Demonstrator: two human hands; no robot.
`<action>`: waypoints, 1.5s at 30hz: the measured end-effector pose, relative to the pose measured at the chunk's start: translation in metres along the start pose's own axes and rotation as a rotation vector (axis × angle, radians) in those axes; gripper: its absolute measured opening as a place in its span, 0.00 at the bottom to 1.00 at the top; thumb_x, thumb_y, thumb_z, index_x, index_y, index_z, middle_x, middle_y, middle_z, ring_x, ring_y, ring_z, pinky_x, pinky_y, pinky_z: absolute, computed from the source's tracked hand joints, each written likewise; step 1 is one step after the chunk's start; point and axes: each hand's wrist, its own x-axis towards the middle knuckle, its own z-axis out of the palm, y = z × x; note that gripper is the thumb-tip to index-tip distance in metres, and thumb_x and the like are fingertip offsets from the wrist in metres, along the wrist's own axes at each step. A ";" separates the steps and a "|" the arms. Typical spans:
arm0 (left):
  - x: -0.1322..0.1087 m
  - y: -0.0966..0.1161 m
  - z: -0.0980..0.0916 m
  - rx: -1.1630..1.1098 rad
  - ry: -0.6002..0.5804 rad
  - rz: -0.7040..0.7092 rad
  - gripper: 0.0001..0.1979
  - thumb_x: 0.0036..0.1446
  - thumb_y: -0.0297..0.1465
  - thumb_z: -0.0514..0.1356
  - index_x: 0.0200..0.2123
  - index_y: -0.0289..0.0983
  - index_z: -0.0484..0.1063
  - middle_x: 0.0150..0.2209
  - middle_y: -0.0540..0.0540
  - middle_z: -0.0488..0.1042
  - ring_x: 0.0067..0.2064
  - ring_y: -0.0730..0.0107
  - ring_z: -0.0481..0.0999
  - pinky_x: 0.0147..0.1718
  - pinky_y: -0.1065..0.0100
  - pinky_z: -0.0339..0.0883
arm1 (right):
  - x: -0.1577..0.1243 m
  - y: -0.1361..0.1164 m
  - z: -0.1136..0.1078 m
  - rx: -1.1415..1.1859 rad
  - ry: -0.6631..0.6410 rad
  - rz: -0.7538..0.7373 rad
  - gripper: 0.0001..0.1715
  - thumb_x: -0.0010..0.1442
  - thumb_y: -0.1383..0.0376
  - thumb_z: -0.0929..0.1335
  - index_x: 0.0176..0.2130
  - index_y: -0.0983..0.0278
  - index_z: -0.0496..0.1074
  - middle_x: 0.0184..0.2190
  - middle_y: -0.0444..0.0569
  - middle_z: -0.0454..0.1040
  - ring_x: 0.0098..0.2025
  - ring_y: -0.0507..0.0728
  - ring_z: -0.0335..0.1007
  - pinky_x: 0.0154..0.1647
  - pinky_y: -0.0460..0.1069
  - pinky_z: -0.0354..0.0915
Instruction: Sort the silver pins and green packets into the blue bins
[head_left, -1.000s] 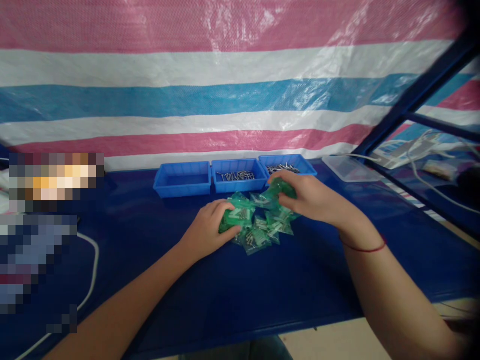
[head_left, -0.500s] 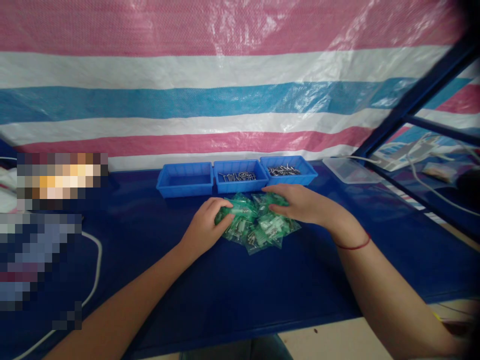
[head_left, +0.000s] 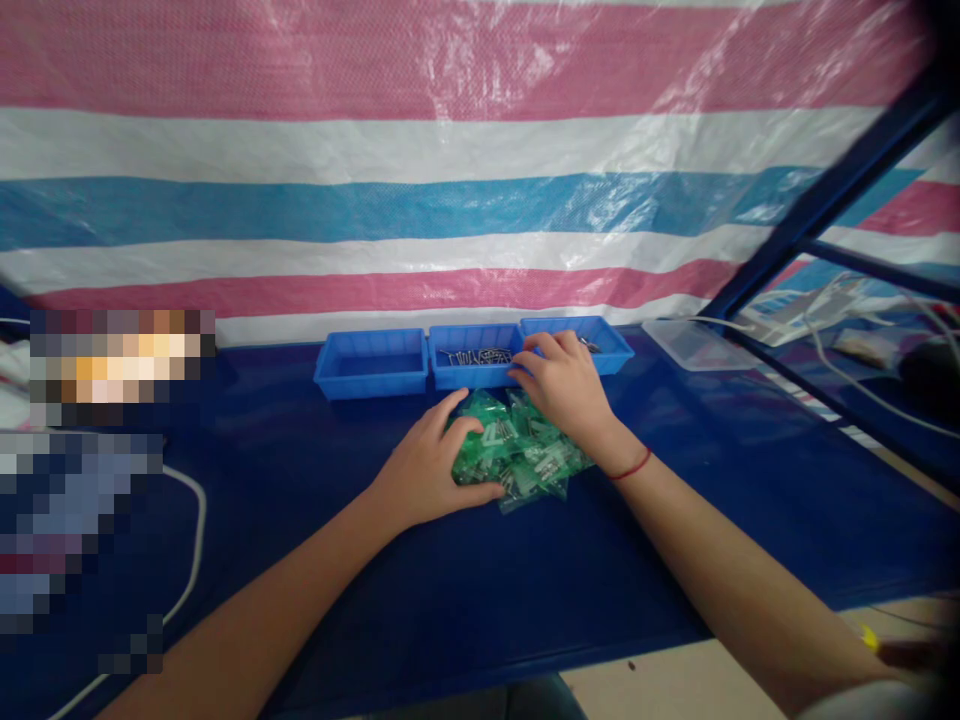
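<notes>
A heap of green-tinted clear plastic bags with small metal and white pieces inside lies on the dark blue table. My left hand rests against the heap's left side, fingers and thumb spread around the bags. Above the heap's far right part is my right hand, its fingers bent, slightly apart, at the near edges of two bins; nothing shows between them. Thin metal pieces like screws or nails lie in the middle blue bin. My right hand partly hides the right blue bin and its metal pieces.
The left blue bin stands in line with the other two. A translucent plastic lid or tray lies to their right. A white cable runs along the left, a dark blue frame bar slants at the right, and a striped sheet hangs behind.
My right hand has moved from the heap's right side up and left toward the bins. My left hand has spread wider, its thumb now reaching along the heap's near side.
</notes>
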 end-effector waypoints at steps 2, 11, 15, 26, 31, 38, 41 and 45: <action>0.000 0.000 0.001 0.015 -0.029 0.000 0.31 0.47 0.50 0.65 0.48 0.38 0.65 0.64 0.33 0.55 0.62 0.47 0.61 0.58 0.50 0.59 | 0.001 -0.001 -0.001 0.088 0.046 0.011 0.13 0.63 0.63 0.64 0.40 0.64 0.77 0.43 0.56 0.73 0.42 0.64 0.62 0.44 0.58 0.61; 0.002 0.000 0.004 0.025 0.000 -0.008 0.15 0.58 0.32 0.58 0.49 0.38 0.64 0.54 0.37 0.69 0.57 0.54 0.67 0.55 0.54 0.62 | -0.001 -0.005 -0.044 0.383 0.291 0.111 0.10 0.63 0.64 0.63 0.41 0.63 0.72 0.41 0.55 0.74 0.43 0.62 0.68 0.44 0.57 0.65; 0.003 -0.001 0.008 0.065 0.017 -0.017 0.15 0.57 0.28 0.57 0.48 0.39 0.64 0.52 0.39 0.68 0.53 0.53 0.68 0.51 0.52 0.63 | -0.015 0.006 -0.083 0.399 0.368 0.129 0.08 0.62 0.64 0.64 0.41 0.62 0.70 0.38 0.53 0.72 0.39 0.60 0.69 0.41 0.56 0.66; 0.023 0.004 0.008 -0.219 0.144 -0.228 0.11 0.56 0.23 0.53 0.43 0.38 0.62 0.41 0.44 0.70 0.46 0.60 0.71 0.49 0.57 0.64 | -0.065 0.030 -0.129 0.301 0.103 -0.179 0.11 0.59 0.67 0.66 0.43 0.55 0.71 0.34 0.51 0.72 0.38 0.62 0.70 0.39 0.59 0.66; 0.027 0.012 0.010 -0.420 0.303 -0.392 0.07 0.61 0.31 0.53 0.43 0.39 0.60 0.41 0.45 0.70 0.46 0.62 0.72 0.48 0.58 0.65 | -0.057 0.025 -0.134 0.277 0.049 -0.276 0.13 0.58 0.68 0.66 0.44 0.55 0.70 0.35 0.51 0.72 0.38 0.62 0.68 0.39 0.60 0.65; 0.021 0.013 0.012 -0.545 0.327 -0.420 0.08 0.63 0.36 0.53 0.43 0.40 0.59 0.42 0.45 0.70 0.47 0.63 0.71 0.49 0.59 0.64 | -0.038 0.003 -0.134 0.229 -0.001 -0.458 0.08 0.58 0.67 0.67 0.40 0.59 0.71 0.36 0.49 0.72 0.37 0.58 0.65 0.39 0.56 0.62; 0.018 0.012 0.012 -0.553 0.329 -0.382 0.09 0.63 0.36 0.54 0.44 0.40 0.59 0.43 0.45 0.70 0.48 0.63 0.71 0.50 0.58 0.64 | -0.024 -0.012 -0.133 0.155 -0.040 -0.530 0.06 0.60 0.65 0.65 0.33 0.60 0.73 0.33 0.49 0.70 0.36 0.57 0.63 0.39 0.55 0.60; 0.016 0.011 0.013 -0.555 0.321 -0.299 0.12 0.62 0.35 0.55 0.47 0.39 0.61 0.47 0.43 0.70 0.51 0.63 0.70 0.53 0.58 0.62 | -0.004 -0.031 -0.132 0.052 -0.050 -0.630 0.11 0.60 0.64 0.64 0.27 0.62 0.70 0.28 0.48 0.67 0.33 0.57 0.57 0.37 0.54 0.56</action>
